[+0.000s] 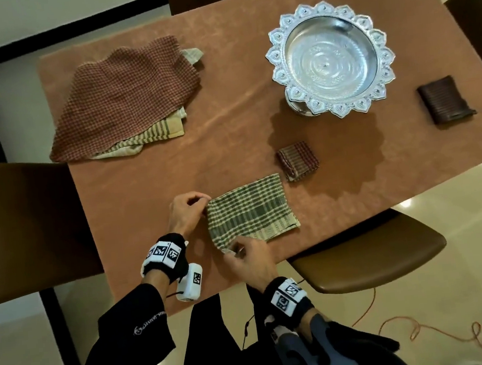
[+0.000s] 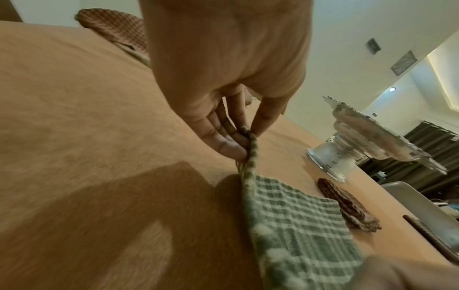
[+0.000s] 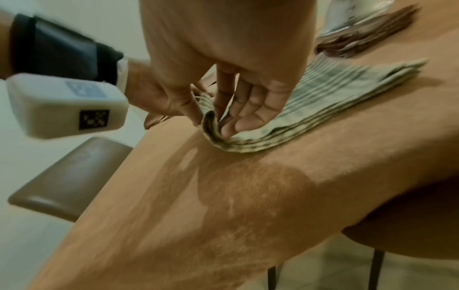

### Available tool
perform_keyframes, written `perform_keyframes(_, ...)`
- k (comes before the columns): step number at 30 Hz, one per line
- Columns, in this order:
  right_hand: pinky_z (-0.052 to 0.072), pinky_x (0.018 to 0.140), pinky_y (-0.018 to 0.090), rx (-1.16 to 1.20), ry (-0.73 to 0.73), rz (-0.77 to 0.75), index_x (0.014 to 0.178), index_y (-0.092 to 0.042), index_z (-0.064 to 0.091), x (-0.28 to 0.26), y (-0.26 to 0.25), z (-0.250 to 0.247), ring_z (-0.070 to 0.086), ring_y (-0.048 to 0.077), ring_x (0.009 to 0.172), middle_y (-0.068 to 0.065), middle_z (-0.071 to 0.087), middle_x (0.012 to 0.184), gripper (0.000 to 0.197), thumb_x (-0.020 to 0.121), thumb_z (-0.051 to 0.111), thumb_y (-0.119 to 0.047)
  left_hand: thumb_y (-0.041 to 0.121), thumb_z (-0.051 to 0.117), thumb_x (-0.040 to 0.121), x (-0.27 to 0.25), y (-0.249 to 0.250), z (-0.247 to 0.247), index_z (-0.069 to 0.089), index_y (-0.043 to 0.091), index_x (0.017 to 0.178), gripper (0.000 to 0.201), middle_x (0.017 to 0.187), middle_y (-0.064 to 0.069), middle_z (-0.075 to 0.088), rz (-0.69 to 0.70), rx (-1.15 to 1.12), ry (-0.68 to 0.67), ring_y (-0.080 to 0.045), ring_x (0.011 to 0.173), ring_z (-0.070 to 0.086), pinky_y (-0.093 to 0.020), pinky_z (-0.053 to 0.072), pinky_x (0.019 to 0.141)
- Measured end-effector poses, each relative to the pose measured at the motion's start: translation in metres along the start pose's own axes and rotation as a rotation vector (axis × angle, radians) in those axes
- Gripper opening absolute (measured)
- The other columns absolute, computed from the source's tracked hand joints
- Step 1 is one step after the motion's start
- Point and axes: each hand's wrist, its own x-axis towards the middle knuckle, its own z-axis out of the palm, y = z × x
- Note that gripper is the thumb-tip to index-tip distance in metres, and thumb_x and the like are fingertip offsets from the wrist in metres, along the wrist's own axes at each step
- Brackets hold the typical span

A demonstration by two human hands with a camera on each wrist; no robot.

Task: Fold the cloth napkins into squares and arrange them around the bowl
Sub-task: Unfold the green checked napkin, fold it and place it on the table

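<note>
Brown-clothed counter (image 1: 149, 174) carries a soft, limp green checked napkin (image 1: 250, 211) at six o'clock from the silver bowl (image 1: 330, 57), left hand (image 1: 188, 214) and right hand (image 1: 249, 260) each pinching a left-edge corner, best gripped there.

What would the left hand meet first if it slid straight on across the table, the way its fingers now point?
The left hand points right, pinching a corner of the green napkin, so it would first run over that napkin. Beyond it the tabletop looks free to the edge; the small folded napkin probably lies just off that line.
</note>
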Motion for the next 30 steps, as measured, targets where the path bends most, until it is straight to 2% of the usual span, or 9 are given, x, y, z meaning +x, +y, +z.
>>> perform_keyframes(4,0.056,0.073,0.039,0.385,0.044,0.144,0.068,-0.022,0.068,-0.003,0.023,-0.039,0.068,0.014,0.069,-0.004,0.073,0.072,0.022,0.084,0.072,-0.036,0.017,0.056,0.087,0.006,0.042,0.015,0.079,0.019,0.079,0.024,0.072,-0.004,0.074,0.065,-0.042,-0.135,-0.018,0.063,0.069,-0.031,0.057,0.065)
perform_keyframes(7,0.049,0.066,0.040,0.534,0.121,0.249,0.059,-0.019,0.055,0.000,0.046,-0.067,0.058,0.018,0.062,-0.001,0.059,0.062,0.036,0.092,0.069,-0.022,0.012,0.063,0.087,0.019,0.071,0.039,0.080,0.016,0.084,0.018,0.079,-0.001,0.077,0.126,0.064,-0.227,-0.017,0.072,0.071,-0.030,0.058,0.072)
perform_keyframes(10,0.041,0.065,0.037,0.638,0.201,0.397,0.059,-0.019,0.048,0.010,0.068,-0.088,0.054,0.021,0.059,0.003,0.050,0.059,0.039,0.091,0.068,-0.026,0.017,0.069,0.090,0.034,0.091,0.070,0.080,0.015,0.085,0.013,0.090,-0.002,0.076,0.187,0.227,-0.267,-0.015,0.086,0.066,-0.028,0.049,0.080)
perform_keyframes(14,0.039,0.065,0.035,0.578,0.216,0.478,0.061,-0.018,0.050,0.027,0.083,-0.105,0.053,0.022,0.060,0.002,0.050,0.058,0.040,0.093,0.068,-0.033,0.023,0.069,0.092,0.055,0.100,0.105,0.078,0.017,0.091,0.011,0.104,-0.005,0.067,0.243,0.393,-0.275,-0.028,0.106,0.062,-0.040,0.050,0.097)
perform_keyframes(18,0.038,0.064,0.034,0.517,0.229,0.506,0.064,-0.015,0.048,0.035,0.093,-0.115,0.046,0.022,0.060,0.003,0.043,0.058,0.040,0.094,0.067,-0.034,0.030,0.067,0.094,0.065,0.097,0.126,0.075,0.025,0.096,0.010,0.101,0.000,0.074,0.233,0.381,-0.278,-0.022,0.097,0.066,-0.043,0.054,0.092)
perform_keyframes(21,0.045,0.066,0.036,0.436,0.244,0.530,0.053,-0.024,0.054,0.037,0.097,-0.114,0.056,0.023,0.063,0.005,0.058,0.057,0.041,0.085,0.067,-0.045,0.032,0.067,0.096,0.067,0.095,0.135,0.074,0.027,0.099,0.010,0.102,0.001,0.075,0.286,0.428,-0.241,-0.021,0.096,0.065,-0.036,0.052,0.086)
perform_keyframes(24,0.050,0.067,0.037,0.341,0.221,0.530,0.055,-0.023,0.056,0.034,0.097,-0.112,0.066,0.031,0.072,0.010,0.071,0.070,0.040,0.084,0.066,-0.050,0.033,0.065,0.097,0.068,0.088,0.142,0.072,0.027,0.105,0.012,0.106,-0.001,0.074,0.349,0.513,-0.230,-0.022,0.096,0.066,-0.033,0.048,0.083)
perform_keyframes(27,0.047,0.065,0.036,0.232,0.211,0.537,0.060,-0.021,0.053,0.030,0.093,-0.116,0.061,0.026,0.068,0.002,0.062,0.061,0.040,0.085,0.067,-0.049,0.035,0.066,0.097,0.067,0.082,0.143,0.069,0.027,0.117,0.022,0.108,-0.002,0.075,0.383,0.516,-0.235,-0.024,0.099,0.068,-0.035,0.051,0.086)
perform_keyframes(30,0.055,0.072,0.036,0.072,0.258,0.536,0.072,-0.024,0.062,0.026,0.086,-0.122,0.065,0.021,0.073,-0.005,0.068,0.070,0.035,0.080,0.063,-0.058,0.039,0.064,0.095,0.061,0.076,0.139,0.062,0.025,0.131,0.039,0.112,-0.005,0.073,0.419,0.515,-0.183,-0.026,0.100,0.066,-0.040,0.054,0.091)
